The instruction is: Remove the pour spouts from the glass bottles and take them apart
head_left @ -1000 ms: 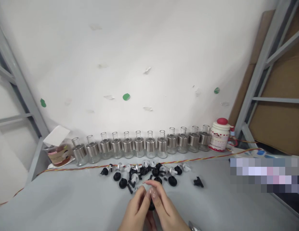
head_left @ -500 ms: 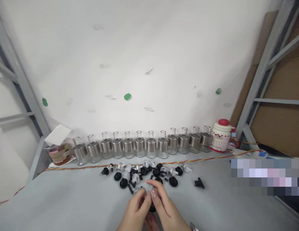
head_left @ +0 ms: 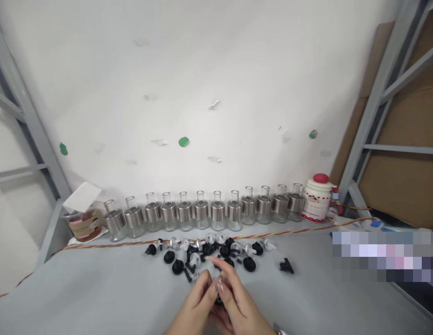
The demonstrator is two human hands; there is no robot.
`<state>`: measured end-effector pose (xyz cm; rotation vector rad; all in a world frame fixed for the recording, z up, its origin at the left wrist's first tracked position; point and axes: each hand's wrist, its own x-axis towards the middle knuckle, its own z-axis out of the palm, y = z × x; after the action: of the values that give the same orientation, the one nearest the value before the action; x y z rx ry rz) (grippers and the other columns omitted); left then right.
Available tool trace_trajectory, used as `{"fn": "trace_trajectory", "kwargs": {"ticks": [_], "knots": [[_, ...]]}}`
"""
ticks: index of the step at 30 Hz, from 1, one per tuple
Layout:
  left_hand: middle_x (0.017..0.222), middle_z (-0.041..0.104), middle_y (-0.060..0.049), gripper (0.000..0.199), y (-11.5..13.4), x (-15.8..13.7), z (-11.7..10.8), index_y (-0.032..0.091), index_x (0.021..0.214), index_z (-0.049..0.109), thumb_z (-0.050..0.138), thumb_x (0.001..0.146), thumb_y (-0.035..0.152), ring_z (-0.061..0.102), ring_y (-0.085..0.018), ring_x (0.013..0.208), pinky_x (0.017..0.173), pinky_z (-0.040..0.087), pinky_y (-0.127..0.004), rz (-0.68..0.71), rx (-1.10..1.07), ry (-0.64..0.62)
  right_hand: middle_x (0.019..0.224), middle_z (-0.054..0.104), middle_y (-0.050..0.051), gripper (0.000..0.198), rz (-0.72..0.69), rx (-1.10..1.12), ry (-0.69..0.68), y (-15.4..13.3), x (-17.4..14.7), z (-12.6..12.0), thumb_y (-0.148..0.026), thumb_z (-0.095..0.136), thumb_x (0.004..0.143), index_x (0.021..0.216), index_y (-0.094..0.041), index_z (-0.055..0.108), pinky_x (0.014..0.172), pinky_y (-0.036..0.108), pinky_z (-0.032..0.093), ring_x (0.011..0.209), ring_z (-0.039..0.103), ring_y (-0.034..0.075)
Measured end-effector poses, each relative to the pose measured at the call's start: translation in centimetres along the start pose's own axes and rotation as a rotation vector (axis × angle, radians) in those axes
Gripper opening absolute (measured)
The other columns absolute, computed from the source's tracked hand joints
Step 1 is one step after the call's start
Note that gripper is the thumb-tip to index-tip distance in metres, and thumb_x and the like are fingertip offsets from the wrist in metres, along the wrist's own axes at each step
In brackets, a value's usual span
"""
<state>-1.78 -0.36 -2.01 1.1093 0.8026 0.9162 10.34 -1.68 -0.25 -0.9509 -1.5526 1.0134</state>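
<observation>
Near the front of the grey table, my left hand point(head_left: 201, 298) and my right hand point(head_left: 235, 298) come together, thumbs side by side. Both are closed on a small round black plastic part point(head_left: 219, 300), mostly hidden by the fingers. My right index finger reaches forward, off the part. Just beyond my hands lies a loose pile of black plastic caps point(head_left: 177, 266) and clear plastic pieces point(head_left: 195, 259). One black part point(head_left: 286, 265) lies apart from the pile, to the right.
A row of glass bottles with metal sleeves point(head_left: 218, 211) stands along the wall. A white jar with a red lid point(head_left: 316, 197) is at its right end, a labelled container point(head_left: 84, 225) at its left. A twisted red-yellow cord point(head_left: 122, 244) crosses the table point(head_left: 80, 288). A metal object point(head_left: 279, 329) shows at the front edge.
My hands stay together on the black part, which has turned slightly, showing a ring-like hole. My right index finger has lifted a little forward. The view has shifted slightly.
</observation>
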Motion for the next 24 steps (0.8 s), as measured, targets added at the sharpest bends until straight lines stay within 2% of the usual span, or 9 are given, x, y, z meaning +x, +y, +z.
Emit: {"fn": "trace_trajectory", "kwargs": {"ticks": [2, 6, 9, 11, 14, 16, 18, 20, 24], "knots": [[0.063, 0.055, 0.005, 0.042, 0.2, 0.0, 0.1, 0.023, 0.084, 0.041, 0.055, 0.066, 0.058, 0.058, -0.014, 0.049, 0.046, 0.045, -0.027, -0.030, -0.086, -0.066, 0.082, 0.057, 0.004, 0.042, -0.013, -0.034, -0.018, -0.1, -0.1, -0.2, -0.046, 0.037, 0.083, 0.120, -0.026, 0.045, 0.072, 0.030, 0.045, 0.075, 0.055, 0.017], [0.056, 0.060, 0.003, 0.040, 0.7, 0.1, 0.0, 0.021, 0.074, 0.037, 0.059, 0.066, 0.054, 0.060, -0.014, 0.046, 0.044, 0.047, -0.025, -0.063, -0.119, -0.097, 0.082, 0.057, 0.004, 0.042, -0.047, -0.081, -0.051, -0.2, -0.1, -0.4, -0.041, 0.033, 0.086, 0.125, -0.025, 0.037, 0.073, 0.030, 0.045, 0.075, 0.056, 0.017], [0.045, 0.060, 0.001, 0.043, 1.0, 0.3, -0.1, 0.021, 0.074, 0.038, 0.057, 0.065, 0.058, 0.059, -0.015, 0.040, 0.039, 0.045, -0.023, -0.123, -0.096, -0.045, 0.083, 0.058, 0.004, 0.045, -0.068, -0.140, -0.098, 0.1, 0.2, -0.6, -0.034, 0.026, 0.089, 0.132, -0.021, 0.020, 0.076, 0.032, 0.044, 0.078, 0.056, 0.017], [0.044, 0.059, 0.001, 0.044, 1.2, 0.5, -0.1, 0.020, 0.077, 0.039, 0.056, 0.065, 0.059, 0.058, -0.016, 0.038, 0.038, 0.046, -0.024, -0.165, -0.110, 0.027, 0.089, 0.058, 0.006, 0.048, -0.121, -0.249, -0.149, 0.2, 0.3, -0.8, -0.032, 0.031, 0.088, 0.133, -0.019, 0.016, 0.080, 0.033, 0.042, 0.085, 0.055, 0.018], [0.049, 0.059, 0.005, 0.041, 1.7, 0.7, -0.3, 0.020, 0.072, 0.040, 0.064, 0.061, 0.051, 0.057, -0.014, 0.038, 0.039, 0.047, -0.025, -0.155, -0.175, 0.154, 0.106, 0.054, 0.010, 0.053, -0.257, -0.441, -0.216, 0.0, 0.6, -1.7, -0.031, 0.042, 0.084, 0.132, -0.020, 0.022, 0.084, 0.033, 0.040, 0.094, 0.051, 0.020], [0.048, 0.057, 0.006, 0.042, 1.9, 0.9, -0.6, 0.020, 0.065, 0.038, 0.071, 0.056, 0.045, 0.058, -0.014, 0.041, 0.041, 0.048, -0.025, -0.101, -0.181, 0.239, 0.104, 0.054, 0.010, 0.052, -0.312, -0.539, -0.196, -0.3, 1.1, -2.6, -0.029, 0.043, 0.084, 0.131, -0.020, 0.024, 0.082, 0.033, 0.040, 0.092, 0.050, 0.020], [0.050, 0.058, 0.005, 0.046, 1.9, 1.1, -1.0, 0.020, 0.061, 0.036, 0.075, 0.051, 0.041, 0.062, -0.016, 0.046, 0.046, 0.049, -0.026, -0.037, -0.163, 0.303, 0.098, 0.055, 0.008, 0.041, -0.298, -0.649, -0.086, -0.4, 1.8, -3.7, -0.026, 0.042, 0.085, 0.125, -0.019, 0.034, 0.081, 0.033, 0.039, 0.089, 0.050, 0.020], [0.054, 0.060, 0.004, 0.047, 1.8, 1.3, -1.3, 0.019, 0.062, 0.037, 0.078, 0.046, 0.037, 0.065, -0.019, 0.052, 0.051, 0.050, -0.028, 0.027, -0.154, 0.356, 0.094, 0.056, 0.007, 0.025, -0.243, -0.807, 0.040, -0.1, 2.6, -4.8, -0.020, 0.043, 0.084, 0.108, -0.019, 0.049, 0.080, 0.035, 0.037, 0.090, 0.048, 0.021], [0.061, 0.060, 0.003, 0.051, 1.3, 1.4, -1.5, 0.019, 0.075, 0.045, 0.081, 0.042, 0.031, 0.065, -0.021, 0.057, 0.054, 0.051, -0.030, 0.109, -0.126, 0.412, 0.087, 0.058, 0.004, 0.011, -0.188, -1.149, 0.076, 1.5, 3.7, -6.0, -0.014, 0.051, 0.078, 0.082, -0.021, 0.059, 0.077, 0.037, 0.034, 0.085, 0.047, 0.022]]}}
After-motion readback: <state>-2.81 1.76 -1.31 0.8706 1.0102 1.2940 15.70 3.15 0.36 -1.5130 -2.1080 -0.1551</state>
